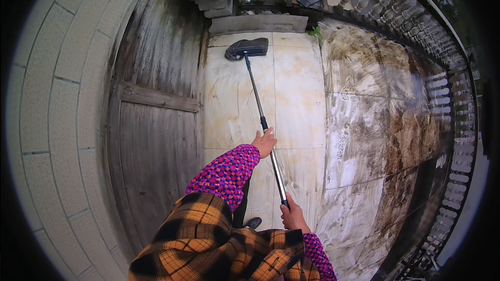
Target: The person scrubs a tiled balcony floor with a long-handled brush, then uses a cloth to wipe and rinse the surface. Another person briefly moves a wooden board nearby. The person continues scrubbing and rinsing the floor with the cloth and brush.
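Note:
A mop [255, 89] with a silver and black telescopic pole slants away from me, its dark grey head [247, 48] lying flat on the pale tiles at the far end. My left hand [264, 142] is closed around the middle of the pole, just below a dark collar. Lower down, my right hand [294, 214] grips the black end of the handle. The tiles [299, 99] under the mop are streaked with thin yellowish-brown dirt.
Weathered wooden panelling [161, 125] lies along the left, beside a pale tiled wall [67, 109]. To the right, wet tiles [364, 140] carry heavy brown mud. A stone balustrade [375, 0] bounds the far and right sides. Concrete blocks [215, 2] sit at the far left corner.

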`<state>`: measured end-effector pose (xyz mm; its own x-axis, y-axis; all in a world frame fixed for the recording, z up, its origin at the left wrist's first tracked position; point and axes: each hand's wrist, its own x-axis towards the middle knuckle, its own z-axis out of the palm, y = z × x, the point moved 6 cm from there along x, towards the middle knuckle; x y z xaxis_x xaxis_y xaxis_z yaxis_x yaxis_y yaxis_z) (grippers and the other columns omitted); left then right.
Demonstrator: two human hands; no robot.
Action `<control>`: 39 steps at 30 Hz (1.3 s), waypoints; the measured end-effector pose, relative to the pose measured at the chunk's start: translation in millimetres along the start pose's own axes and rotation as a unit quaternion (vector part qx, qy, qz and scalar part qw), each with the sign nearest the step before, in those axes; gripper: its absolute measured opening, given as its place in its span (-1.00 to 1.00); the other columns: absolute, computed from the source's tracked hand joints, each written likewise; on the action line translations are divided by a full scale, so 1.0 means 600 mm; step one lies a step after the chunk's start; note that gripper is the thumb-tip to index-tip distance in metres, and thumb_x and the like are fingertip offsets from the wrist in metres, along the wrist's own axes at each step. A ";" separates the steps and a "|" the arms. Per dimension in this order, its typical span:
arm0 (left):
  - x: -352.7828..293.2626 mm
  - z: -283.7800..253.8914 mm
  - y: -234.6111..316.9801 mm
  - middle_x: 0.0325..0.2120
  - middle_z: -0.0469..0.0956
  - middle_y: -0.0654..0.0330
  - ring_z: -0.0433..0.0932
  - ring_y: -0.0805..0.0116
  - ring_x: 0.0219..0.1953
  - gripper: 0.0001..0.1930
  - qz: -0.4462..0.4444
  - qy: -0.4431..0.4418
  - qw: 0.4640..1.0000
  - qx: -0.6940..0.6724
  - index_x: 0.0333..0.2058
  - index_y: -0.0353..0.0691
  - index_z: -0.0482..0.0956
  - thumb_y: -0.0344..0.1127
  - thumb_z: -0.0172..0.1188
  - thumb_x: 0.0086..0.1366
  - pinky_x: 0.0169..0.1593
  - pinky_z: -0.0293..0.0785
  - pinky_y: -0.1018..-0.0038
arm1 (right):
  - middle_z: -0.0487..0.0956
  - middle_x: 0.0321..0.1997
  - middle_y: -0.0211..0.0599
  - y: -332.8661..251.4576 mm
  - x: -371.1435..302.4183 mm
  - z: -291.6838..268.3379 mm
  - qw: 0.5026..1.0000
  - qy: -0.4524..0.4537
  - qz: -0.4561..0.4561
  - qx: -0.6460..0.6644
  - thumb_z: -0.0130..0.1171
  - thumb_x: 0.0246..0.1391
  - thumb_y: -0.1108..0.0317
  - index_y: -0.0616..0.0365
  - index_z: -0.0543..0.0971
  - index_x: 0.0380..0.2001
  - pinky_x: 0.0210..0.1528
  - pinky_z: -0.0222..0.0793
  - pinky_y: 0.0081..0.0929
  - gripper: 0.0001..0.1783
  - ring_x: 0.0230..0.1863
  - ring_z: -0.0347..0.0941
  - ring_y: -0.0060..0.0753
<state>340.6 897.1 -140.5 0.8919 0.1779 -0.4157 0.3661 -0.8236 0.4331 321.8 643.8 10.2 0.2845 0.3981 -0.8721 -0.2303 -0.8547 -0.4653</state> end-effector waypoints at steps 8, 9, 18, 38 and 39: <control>-0.296 0.242 0.396 -0.06 0.34 -0.06 -0.03 -0.15 0.37 -0.76 0.099 -0.014 0.990 -0.101 -0.19 -0.32 0.40 -0.49 0.07 0.13 0.26 -0.18 -0.42 | 0.41 -0.59 -0.36 0.446 -0.374 -0.054 0.997 -0.002 0.036 -0.064 0.01 0.24 0.37 -0.11 0.19 0.34 -0.69 0.31 -0.50 -0.39 -0.70 0.32 -0.57; -0.338 0.273 0.455 -0.06 0.35 -0.07 -0.02 -0.16 0.36 -0.75 0.121 -0.017 0.986 -0.117 -0.18 -0.32 0.40 -0.48 0.07 0.13 0.25 -0.21 -0.43 | 0.45 -0.37 -0.40 0.488 -0.430 -0.055 0.998 -0.013 -0.038 -0.053 0.08 0.20 0.34 -0.02 0.23 0.31 -0.44 0.32 -0.52 -0.39 -0.46 0.35 -0.56; -0.611 0.493 0.832 -0.24 0.47 0.10 0.41 0.04 -0.01 -0.68 0.403 -0.202 0.880 -0.147 -0.21 -0.10 0.47 -0.05 0.16 0.14 0.08 0.01 -0.46 | 0.54 0.01 -0.45 0.676 -0.615 -0.017 0.990 0.098 0.075 -0.070 0.19 0.15 0.31 0.15 0.30 0.27 0.00 0.36 -0.58 -0.37 -0.03 0.44 -0.53; -0.208 0.062 -0.025 -0.05 0.46 0.06 0.27 0.02 0.22 -0.83 0.042 0.160 0.979 0.118 -0.30 -0.12 0.60 -0.31 0.07 0.19 0.27 0.09 -0.12 | 0.33 -0.62 -0.40 0.105 -0.069 0.209 0.993 -0.037 0.043 0.103 -0.07 0.29 0.36 -0.24 0.05 0.39 -0.74 0.25 -0.49 -0.36 -0.75 0.24 -0.53; -0.197 0.030 -0.074 0.02 0.43 0.04 0.20 -0.01 0.28 -0.81 0.001 0.144 0.981 0.132 -0.25 -0.11 0.60 -0.31 0.06 0.20 0.27 0.09 -0.11 | 0.34 -0.62 -0.39 0.046 -0.020 0.236 0.993 -0.045 0.019 0.107 -0.07 0.29 0.35 -0.24 0.04 0.38 -0.74 0.26 -0.48 -0.36 -0.75 0.24 -0.52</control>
<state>214.0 903.1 -125.1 0.9442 0.2902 -0.1561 0.3175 -0.9279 0.1955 180.4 662.3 -13.6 0.1897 0.4038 -0.8950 -0.4336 -0.7834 -0.4453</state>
